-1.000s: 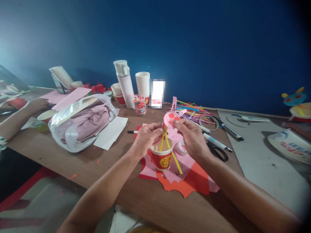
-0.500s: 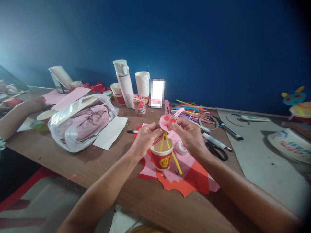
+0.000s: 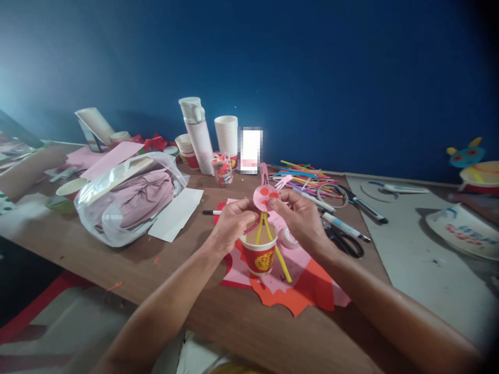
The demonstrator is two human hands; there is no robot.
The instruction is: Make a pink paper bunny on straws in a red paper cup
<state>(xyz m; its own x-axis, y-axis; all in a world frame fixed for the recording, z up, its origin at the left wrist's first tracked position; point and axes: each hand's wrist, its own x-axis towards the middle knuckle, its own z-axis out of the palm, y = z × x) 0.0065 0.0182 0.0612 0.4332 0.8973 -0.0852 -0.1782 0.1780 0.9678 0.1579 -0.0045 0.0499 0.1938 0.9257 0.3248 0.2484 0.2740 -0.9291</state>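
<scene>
A round pink paper rabbit head (image 3: 262,199) with two long ears and red-orange spots is held above a red-and-white paper cup (image 3: 260,255). My right hand (image 3: 298,213) pinches its right side, the thumb lying over the front. At its lower left edge my left hand (image 3: 233,222) has closed fingers; a thin dark pink strip curves out below them. Yellow pipe cleaners (image 3: 264,226) run from beneath the head down into the cup, and another yellow length (image 3: 283,264) sticks out at the cup's right. Under the cup lie pink paper (image 3: 306,257) and scalloped orange-red paper (image 3: 298,301).
Right of my hands lie colourful pipe cleaners (image 3: 300,174), black scissors (image 3: 346,243), tape (image 3: 289,238) and markers (image 3: 345,226). Behind stand a flask (image 3: 198,140), stacked cups (image 3: 226,136) and a small clear cup (image 3: 222,171). A plastic bag (image 3: 128,200) sits left, near another person's arm (image 3: 23,169).
The rabbit head and both my hands have shifted very slightly in the view, along with the whole scene. My grip looks nearly the same. At far left, the other person's arm has drawn back.
</scene>
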